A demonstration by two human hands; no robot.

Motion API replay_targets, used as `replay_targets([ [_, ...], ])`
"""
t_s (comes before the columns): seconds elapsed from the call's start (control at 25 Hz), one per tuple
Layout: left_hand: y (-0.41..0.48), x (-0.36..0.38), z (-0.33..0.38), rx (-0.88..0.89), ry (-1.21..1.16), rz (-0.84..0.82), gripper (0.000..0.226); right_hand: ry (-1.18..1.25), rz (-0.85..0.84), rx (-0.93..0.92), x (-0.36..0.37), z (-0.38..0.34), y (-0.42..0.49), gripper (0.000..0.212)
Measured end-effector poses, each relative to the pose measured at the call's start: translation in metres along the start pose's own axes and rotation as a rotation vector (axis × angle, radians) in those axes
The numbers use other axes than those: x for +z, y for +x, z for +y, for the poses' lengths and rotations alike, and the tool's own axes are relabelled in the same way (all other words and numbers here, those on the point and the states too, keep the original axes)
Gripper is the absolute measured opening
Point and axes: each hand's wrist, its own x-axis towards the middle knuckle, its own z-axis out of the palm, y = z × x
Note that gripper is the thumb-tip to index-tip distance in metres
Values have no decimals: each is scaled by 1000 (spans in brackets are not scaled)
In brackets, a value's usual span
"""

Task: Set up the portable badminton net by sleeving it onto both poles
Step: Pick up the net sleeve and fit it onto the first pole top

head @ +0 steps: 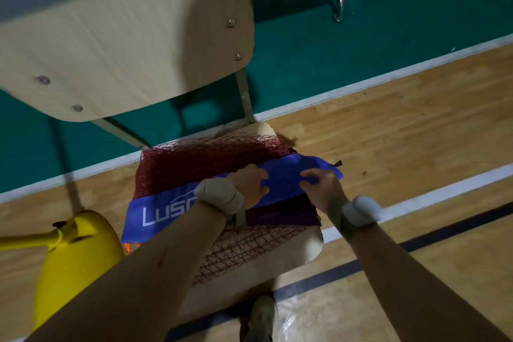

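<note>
The net point(194, 164) lies folded in a flat stack on the seat of the wooden chair point(125, 44). The seat likely serves as a raised spot where the mesh can be sorted without trailing on the floor. Its dark red mesh covers most of the seat, and the blue band point(286, 175) runs across it from the seat's front left to its back right corner.

The left hand point(249, 183) and the right hand point(319, 189) sit close together on that band, each with fingers and thumb curled to pinch the cloth. They are probably hunting for the sleeve opening that takes a pole.

White letters on the band read "LUS" and then part of a further letter; the left wrist hides the rest.

A yellow pole base point(75, 253) stands just left of the chair, within reach.
</note>
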Motion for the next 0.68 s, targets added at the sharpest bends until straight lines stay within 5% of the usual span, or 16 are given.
replay_targets([
  [0.68, 4, 2, -12, 1, 5, -36, 47, -3, -80, 237, 14, 9, 19, 47],
])
